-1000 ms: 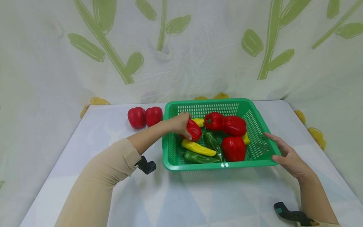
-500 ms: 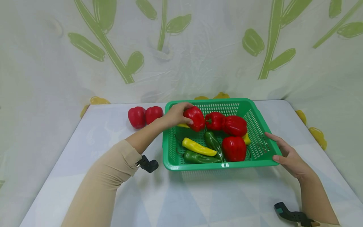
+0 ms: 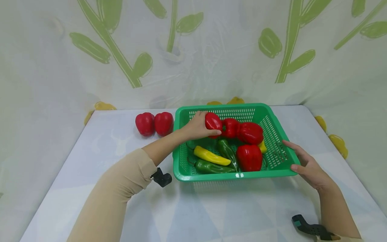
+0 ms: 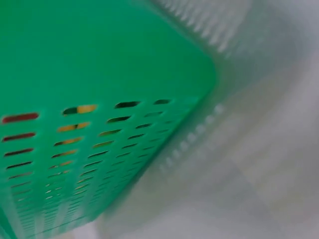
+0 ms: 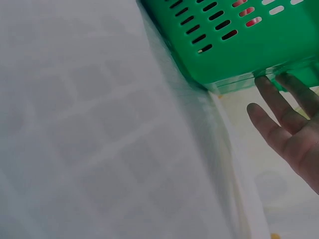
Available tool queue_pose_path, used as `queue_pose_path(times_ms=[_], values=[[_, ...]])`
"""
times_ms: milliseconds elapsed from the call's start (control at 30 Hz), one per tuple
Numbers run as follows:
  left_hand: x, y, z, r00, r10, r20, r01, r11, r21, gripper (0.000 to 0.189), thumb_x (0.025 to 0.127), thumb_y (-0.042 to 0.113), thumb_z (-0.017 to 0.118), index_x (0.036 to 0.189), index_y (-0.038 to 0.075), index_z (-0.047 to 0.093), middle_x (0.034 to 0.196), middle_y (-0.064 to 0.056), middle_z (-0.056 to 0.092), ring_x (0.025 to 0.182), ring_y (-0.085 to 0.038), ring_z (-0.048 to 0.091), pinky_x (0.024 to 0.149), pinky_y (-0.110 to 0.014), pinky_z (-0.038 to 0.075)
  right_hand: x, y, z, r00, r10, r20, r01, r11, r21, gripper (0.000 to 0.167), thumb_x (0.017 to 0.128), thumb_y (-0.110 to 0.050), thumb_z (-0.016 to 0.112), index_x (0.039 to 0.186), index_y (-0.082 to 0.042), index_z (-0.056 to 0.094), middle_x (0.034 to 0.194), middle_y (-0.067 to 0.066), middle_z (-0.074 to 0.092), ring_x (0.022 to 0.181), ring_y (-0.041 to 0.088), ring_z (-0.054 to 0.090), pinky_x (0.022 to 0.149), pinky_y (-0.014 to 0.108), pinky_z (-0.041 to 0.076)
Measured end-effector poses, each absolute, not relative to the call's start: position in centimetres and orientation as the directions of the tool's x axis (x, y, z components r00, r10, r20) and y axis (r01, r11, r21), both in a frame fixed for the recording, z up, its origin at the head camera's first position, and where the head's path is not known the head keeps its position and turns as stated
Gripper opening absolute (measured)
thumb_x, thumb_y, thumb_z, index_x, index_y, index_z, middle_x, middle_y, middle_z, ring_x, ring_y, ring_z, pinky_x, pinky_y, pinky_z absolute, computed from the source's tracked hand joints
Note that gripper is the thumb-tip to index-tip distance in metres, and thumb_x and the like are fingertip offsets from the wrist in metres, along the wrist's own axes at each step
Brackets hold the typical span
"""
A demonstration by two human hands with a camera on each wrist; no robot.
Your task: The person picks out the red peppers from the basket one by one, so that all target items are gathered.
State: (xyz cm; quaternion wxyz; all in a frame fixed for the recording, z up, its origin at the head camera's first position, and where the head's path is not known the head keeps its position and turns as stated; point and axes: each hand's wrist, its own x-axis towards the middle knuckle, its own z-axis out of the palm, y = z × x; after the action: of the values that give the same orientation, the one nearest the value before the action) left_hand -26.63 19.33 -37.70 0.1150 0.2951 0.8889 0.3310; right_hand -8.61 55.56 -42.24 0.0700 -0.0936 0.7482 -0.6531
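In the head view my left hand [image 3: 198, 127] grips a red bell pepper [image 3: 213, 121] inside the green plastic basket [image 3: 211, 177], with the thumb along its lower front. Right beside it lie two more red bell peppers, one of them a glossy pepper [image 3: 251, 133]. My right hand [image 3: 306, 168] holds the basket's right rim near the front corner, thumb and index finger on top. The right wrist view shows other fingers [image 5: 281, 107] of that hand stretched out, some reaching under the rim. Only the basket's outer wall [image 4: 99, 64] fills the left wrist view; the left hand is hidden there.
Also in the basket are a yellow long pepper [image 3: 211, 156], green long peppers [image 3: 214, 167] and a front red bell pepper [image 3: 249, 158]. Two red bell peppers [image 3: 145, 124] stand on the white table [image 3: 121, 161], left of the basket. A leaf-patterned curtain [image 3: 211, 74] hangs behind.
My left hand has lifted the red bell pepper from the basket's left side and carried it back and right, up beside the other red ones. The right hand and basket stay put.
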Motion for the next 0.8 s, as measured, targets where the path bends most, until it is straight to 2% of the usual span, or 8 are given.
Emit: queue_pose_path(times_ms=[167,400,633,800], values=[[-26.2,19.6,-38.1,-0.826,0.564,0.017,0.439,0.624,0.646,0.091,0.074,0.036,0.077,0.141,0.001,0.027,0.132,-0.016,0.040,0.119,-0.026,0.043,0.086,-0.037,0.053,-8.7,55.5,-42.1,-0.974,-0.226,0.002,-0.029,0.116,-0.993,0.062,0.094,-0.019,0.055,0.149,-0.023,0.028,0.146,-0.005,0.019,0.114,0.005,0.046,0.083,0.021,0.051],[-26.6,18.9,-38.1,-0.853,0.522,0.005,0.388,0.626,0.676,0.093,0.069,0.028,0.082,0.142,0.011,0.028,0.130,-0.015,0.038,0.121,-0.027,0.039,0.085,-0.040,0.054,-8.6,55.5,-42.1,-0.974,-0.225,0.009,-0.029,0.086,-0.996,0.062,0.094,-0.018,0.055,0.149,-0.022,0.028,0.146,-0.006,0.019,0.114,0.005,0.047,0.084,0.021,0.051],[-26.7,18.4,-37.6,-0.835,0.551,0.006,0.415,0.622,0.664,0.094,0.069,0.026,0.082,0.141,0.004,0.027,0.134,-0.014,0.040,0.123,-0.026,0.040,0.086,-0.039,0.054,-8.7,55.6,-42.3,-0.974,-0.229,0.001,-0.024,0.100,-0.995,0.062,0.094,-0.018,0.055,0.149,-0.022,0.028,0.146,-0.006,0.019,0.114,0.005,0.047,0.084,0.021,0.051],[-26.7,17.8,-36.8,-0.840,0.542,0.014,0.408,0.615,0.675,0.095,0.069,0.026,0.081,0.142,0.004,0.025,0.136,-0.013,0.039,0.124,-0.027,0.039,0.086,-0.041,0.053,-8.7,55.5,-42.3,-0.974,-0.227,0.008,-0.033,0.104,-0.994,0.061,0.094,-0.017,0.054,0.149,-0.022,0.029,0.145,-0.006,0.020,0.113,0.005,0.048,0.083,0.022,0.052]])
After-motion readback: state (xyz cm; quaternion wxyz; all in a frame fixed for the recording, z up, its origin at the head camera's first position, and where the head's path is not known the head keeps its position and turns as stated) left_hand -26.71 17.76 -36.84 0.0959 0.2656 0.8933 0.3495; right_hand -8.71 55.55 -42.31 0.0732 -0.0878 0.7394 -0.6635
